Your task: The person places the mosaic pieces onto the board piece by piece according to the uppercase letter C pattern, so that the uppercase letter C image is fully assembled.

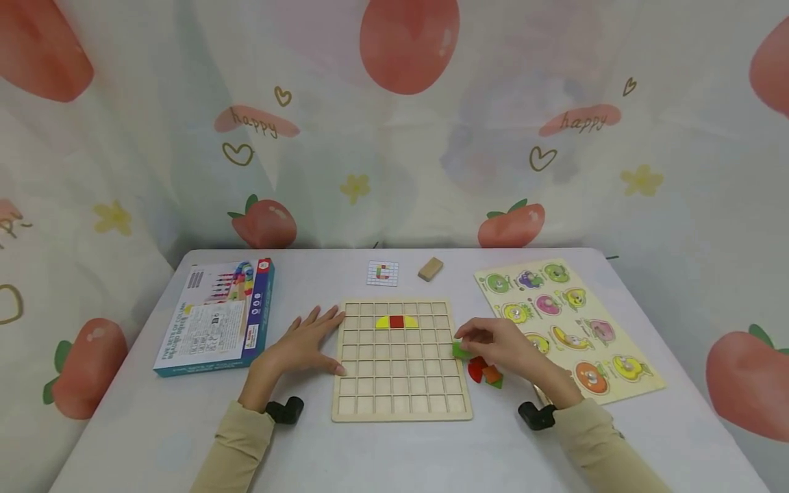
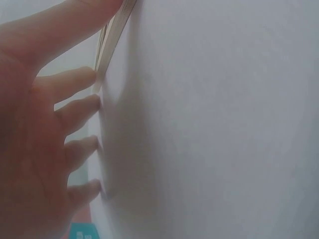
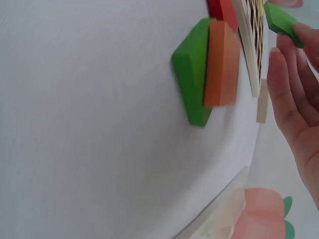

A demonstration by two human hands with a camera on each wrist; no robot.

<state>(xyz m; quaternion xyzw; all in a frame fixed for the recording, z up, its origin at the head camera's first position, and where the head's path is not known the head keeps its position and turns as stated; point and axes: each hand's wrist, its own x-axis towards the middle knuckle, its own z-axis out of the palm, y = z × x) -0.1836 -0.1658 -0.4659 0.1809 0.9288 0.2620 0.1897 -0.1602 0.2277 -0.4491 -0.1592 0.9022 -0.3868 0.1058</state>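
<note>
A wooden grid board [image 1: 401,419] lies in the middle of the table. In its second row from the back, a red square block [image 1: 396,322] sits between two yellow curved blocks [image 1: 383,322]. My left hand [image 1: 302,348] lies with fingers spread, thumb and index finger at the board's left edge. At the right edge, my right hand [image 1: 496,342] pinches a green block [image 3: 280,20] between thumb and fingers. Just below that hand, a red block [image 1: 475,370], an orange block [image 3: 222,64] and another green block [image 3: 190,74] lie in a loose cluster, the orange one leaning on the green.
Behind the board lie a small pattern card [image 1: 383,273] and a plain wooden block [image 1: 430,269]. A boxed set [image 1: 212,315] is at the left. On the right, a fruit puzzle board [image 1: 530,277] lies partly under my right forearm. A patterned cloth hangs behind the table.
</note>
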